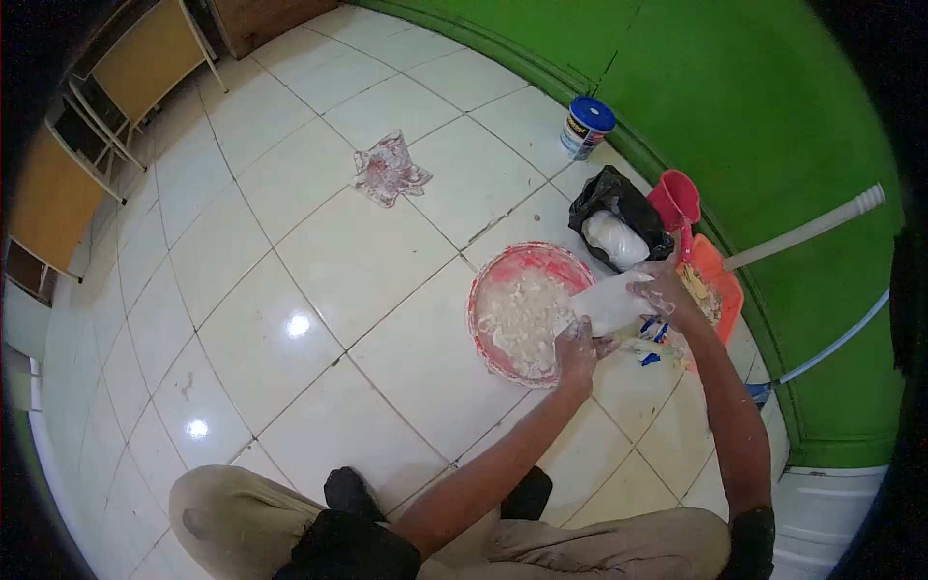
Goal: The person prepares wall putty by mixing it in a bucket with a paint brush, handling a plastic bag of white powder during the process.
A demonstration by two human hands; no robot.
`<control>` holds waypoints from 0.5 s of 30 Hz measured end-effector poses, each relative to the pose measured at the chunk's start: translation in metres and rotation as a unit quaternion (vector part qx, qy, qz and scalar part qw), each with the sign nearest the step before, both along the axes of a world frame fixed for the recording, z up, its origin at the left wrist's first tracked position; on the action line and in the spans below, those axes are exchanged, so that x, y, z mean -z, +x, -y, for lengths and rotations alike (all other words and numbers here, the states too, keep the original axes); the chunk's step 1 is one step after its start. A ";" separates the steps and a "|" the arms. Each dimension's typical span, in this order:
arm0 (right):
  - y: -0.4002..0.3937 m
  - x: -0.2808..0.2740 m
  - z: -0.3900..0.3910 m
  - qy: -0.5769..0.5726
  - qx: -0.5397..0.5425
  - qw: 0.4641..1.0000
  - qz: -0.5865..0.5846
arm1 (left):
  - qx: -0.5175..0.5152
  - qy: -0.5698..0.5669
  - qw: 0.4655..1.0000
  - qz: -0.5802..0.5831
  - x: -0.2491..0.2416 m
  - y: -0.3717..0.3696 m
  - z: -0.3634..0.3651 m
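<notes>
Both hands hold a white plastic bag (611,304) tilted over the right side of a red basin (473,314). My left hand (577,352) grips the bag's lower end near the basin's rim, its fingers closed. At the bag's upper right, my right hand (667,293) is closed on it. Inside the basin lies a lumpy off-white mixture (522,314). White residue coats both hands. What the bag contains is hidden.
Beyond my hands are a black plastic bag (597,193) holding a white bundle, a pink dipper (674,196), an orange dustpan (733,304) with debris and a blue-lidded tub (587,128). A crumpled clear plastic piece (389,170) lies on the tiles. A green wall (735,106) borders the right.
</notes>
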State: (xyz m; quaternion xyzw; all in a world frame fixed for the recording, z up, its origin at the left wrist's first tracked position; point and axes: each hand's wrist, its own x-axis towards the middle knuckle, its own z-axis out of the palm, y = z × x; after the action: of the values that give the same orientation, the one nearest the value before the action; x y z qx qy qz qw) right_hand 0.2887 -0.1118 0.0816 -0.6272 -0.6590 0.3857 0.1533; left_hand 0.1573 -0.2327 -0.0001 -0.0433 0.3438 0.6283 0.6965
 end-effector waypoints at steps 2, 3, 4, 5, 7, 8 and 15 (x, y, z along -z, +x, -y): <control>-0.011 -0.010 -0.003 -0.012 0.004 1.000 -0.005 | 0.005 0.006 1.000 0.005 0.005 -0.004 -0.006; -0.015 -0.015 -0.004 -0.023 0.008 1.000 -0.008 | 0.011 0.017 1.000 0.005 0.008 -0.006 -0.009; -0.020 -0.021 -0.003 -0.023 0.009 1.000 -0.008 | 0.016 0.029 0.999 0.005 0.011 -0.006 -0.012; -0.024 -0.026 -0.002 0.017 -0.025 0.999 0.011 | 0.017 0.030 0.999 0.005 0.006 -0.010 -0.013; -0.028 -0.026 -0.007 0.057 -0.060 0.996 0.029 | 0.043 0.034 0.998 0.001 -0.003 -0.020 -0.014; -0.032 -0.023 -0.012 0.080 -0.075 0.993 0.046 | 0.042 0.033 0.999 0.001 -0.001 -0.023 -0.017; -0.038 0.013 -0.046 0.169 -0.123 0.974 0.085 | -0.008 0.039 0.999 -0.016 -0.009 -0.049 -0.030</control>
State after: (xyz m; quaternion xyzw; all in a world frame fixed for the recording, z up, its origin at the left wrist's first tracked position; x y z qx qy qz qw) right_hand 0.2508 -0.0658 0.0688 -0.5366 -0.7977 0.2296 0.1515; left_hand 0.1082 -0.2028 0.0087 -0.0092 0.3298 0.6474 0.6870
